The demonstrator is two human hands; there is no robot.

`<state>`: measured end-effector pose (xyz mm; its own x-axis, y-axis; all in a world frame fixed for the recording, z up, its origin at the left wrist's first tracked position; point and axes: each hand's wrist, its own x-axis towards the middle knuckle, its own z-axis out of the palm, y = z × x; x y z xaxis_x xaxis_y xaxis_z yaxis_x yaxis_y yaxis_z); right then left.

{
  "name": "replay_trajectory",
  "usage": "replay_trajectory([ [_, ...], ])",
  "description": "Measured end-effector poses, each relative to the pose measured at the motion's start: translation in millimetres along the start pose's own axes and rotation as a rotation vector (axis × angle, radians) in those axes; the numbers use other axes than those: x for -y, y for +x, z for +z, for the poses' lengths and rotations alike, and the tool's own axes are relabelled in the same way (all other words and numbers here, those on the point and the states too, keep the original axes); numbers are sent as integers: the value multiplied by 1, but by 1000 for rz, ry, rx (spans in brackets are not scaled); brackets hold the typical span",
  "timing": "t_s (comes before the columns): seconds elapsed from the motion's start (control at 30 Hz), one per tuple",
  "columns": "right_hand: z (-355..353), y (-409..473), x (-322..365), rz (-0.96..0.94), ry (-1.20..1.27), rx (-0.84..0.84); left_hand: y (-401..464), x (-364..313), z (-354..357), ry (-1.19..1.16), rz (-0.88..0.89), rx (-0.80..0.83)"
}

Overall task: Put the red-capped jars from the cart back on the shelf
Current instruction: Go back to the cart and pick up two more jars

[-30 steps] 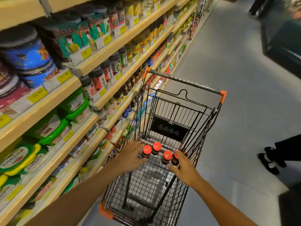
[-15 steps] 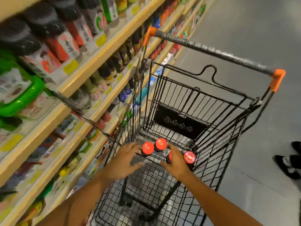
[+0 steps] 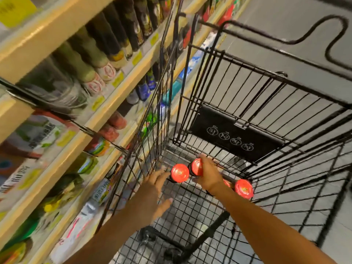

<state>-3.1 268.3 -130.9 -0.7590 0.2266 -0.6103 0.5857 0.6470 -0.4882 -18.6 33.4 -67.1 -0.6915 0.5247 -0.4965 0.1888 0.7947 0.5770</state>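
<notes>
**Reaching into the cart for the first jars**

Reaching deeper than half a second ago, both hands are now seen low inside the cart (image 3: pixel 238 77). At the left, the shelf (image 3: pixel 62 149) runs close alongside the wire wall, which must be cleared on the lift. The left hand (image 3: pixel 152 195) is spread open, nothing held, its fingertips just beside the nearest jar (image 3: pixel 179 172). The right hand (image 3: pixel 206 175) has been shifted across and is curled round the second jar (image 3: pixel 196 166). Two more jars (image 3: pixel 243 188) are left at the right corner. No jar has been raised; open room lies overhead.
</notes>
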Motion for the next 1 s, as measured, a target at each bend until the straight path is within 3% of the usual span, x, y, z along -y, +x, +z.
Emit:
replay_trajectory([
  [0.27, -1, 1, -8, 27, -88, -101, -3, 3, -3, 20, 71, 29],
  [0.63, -22, -52, -11, -38, 288, -278, 52, 0, 8, 44, -81, 135],
  [1.0, -29, -63, -12, -88, 280, -305, 89, 5, 33, -30, -101, 148],
])
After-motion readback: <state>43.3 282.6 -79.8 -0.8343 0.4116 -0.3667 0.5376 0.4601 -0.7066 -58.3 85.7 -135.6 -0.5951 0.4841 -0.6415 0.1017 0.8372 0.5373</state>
